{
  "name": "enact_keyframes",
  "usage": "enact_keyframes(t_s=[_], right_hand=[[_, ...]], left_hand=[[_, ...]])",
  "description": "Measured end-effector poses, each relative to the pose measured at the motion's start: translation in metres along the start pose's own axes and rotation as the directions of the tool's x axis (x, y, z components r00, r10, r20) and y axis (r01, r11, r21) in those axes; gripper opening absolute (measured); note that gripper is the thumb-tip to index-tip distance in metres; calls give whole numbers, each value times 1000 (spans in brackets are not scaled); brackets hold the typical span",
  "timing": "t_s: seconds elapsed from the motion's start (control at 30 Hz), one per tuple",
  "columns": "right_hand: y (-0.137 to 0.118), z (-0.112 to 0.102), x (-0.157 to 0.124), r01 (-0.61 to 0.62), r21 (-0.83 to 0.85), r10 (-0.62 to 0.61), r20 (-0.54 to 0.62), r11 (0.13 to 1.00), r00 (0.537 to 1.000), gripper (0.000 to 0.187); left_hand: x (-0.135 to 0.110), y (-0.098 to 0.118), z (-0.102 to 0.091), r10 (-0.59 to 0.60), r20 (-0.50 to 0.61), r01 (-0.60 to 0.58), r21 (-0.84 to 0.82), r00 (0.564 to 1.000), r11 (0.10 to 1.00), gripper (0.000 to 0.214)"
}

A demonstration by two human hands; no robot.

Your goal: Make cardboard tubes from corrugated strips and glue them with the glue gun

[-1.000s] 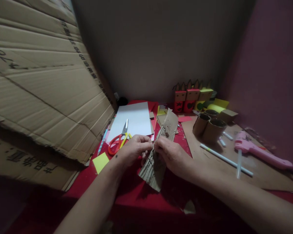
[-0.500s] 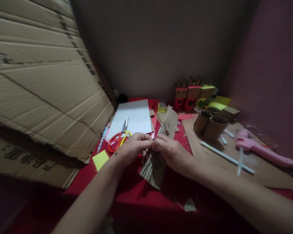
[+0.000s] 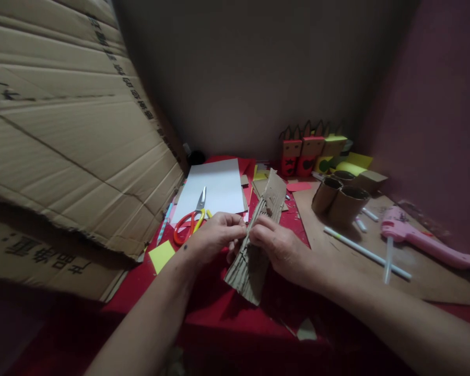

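A long strip of corrugated cardboard [image 3: 254, 261] is held over the red table surface [image 3: 215, 313], its far end pointing away from me. My left hand [image 3: 213, 237] pinches the strip's left edge near its middle, fingers closed. My right hand [image 3: 280, 248] grips the strip from the right side, fingers pressed onto it. The two hands nearly touch at their fingertips. Orange-and-yellow scissors [image 3: 190, 219] lie just left of my left hand, partly on a white sheet of paper [image 3: 217, 188].
A large cardboard sheet [image 3: 62, 136] leans on the left. On a brown board [image 3: 415, 277] at right lie a pink glue gun [image 3: 423, 237], glue sticks [image 3: 366, 253] and cardboard tubes [image 3: 339, 198]. Red and yellow cardboard figures [image 3: 305, 154] stand at the back. A yellow note [image 3: 161, 256] lies near.
Both hands stay on the cardboard strip with only small finger shifts; my right fingers moved slightly along its edge. The view drifted a little.
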State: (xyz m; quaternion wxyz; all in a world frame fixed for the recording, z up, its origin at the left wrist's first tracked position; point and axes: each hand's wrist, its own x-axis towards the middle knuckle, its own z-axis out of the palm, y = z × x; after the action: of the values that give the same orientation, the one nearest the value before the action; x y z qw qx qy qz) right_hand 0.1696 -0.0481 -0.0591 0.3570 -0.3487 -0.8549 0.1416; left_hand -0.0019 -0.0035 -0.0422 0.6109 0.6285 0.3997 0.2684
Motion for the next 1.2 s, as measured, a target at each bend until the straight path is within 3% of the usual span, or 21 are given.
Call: enact_keyframes(t_s=[0.17,0.27,0.47,0.6,0.73,0.93,1.07,1.2], right_hand=[[2,1,1,19,64,-19,-2,998,1000,25],[3,1,0,22,112,-20,-14,993,1000,24],[1,-1,1,-38,168,59,-121,985,991,20],[-1,-3,2,-60,133,75,-112,989,991,14],[3,0,2,-4,47,9,-97,999,995,9],[7,7,4,101,-121,-111,-75,988,991,18],[5,8,5,80,-139,-88,-49,987,995,18],[3,7,5,64,-120,-70,-48,991,996,21]], left_hand=[[1,2,0,7,12,-7,29,1000,1000,9],[1,4,1,-9,-35,12,63,999,998,10],[1,2,2,-2,-25,1,-46,1000,999,10],[1,-1,0,-11,-42,9,-53,999,999,10],[1,-2,-1,1,-18,-2,-61,1000,998,11],[1,0,2,-5,-35,6,19,999,1000,18],[0,3,3,25,17,-26,111,1000,993,21],[-2,7,4,91,-9,-88,182,996,979,22]])
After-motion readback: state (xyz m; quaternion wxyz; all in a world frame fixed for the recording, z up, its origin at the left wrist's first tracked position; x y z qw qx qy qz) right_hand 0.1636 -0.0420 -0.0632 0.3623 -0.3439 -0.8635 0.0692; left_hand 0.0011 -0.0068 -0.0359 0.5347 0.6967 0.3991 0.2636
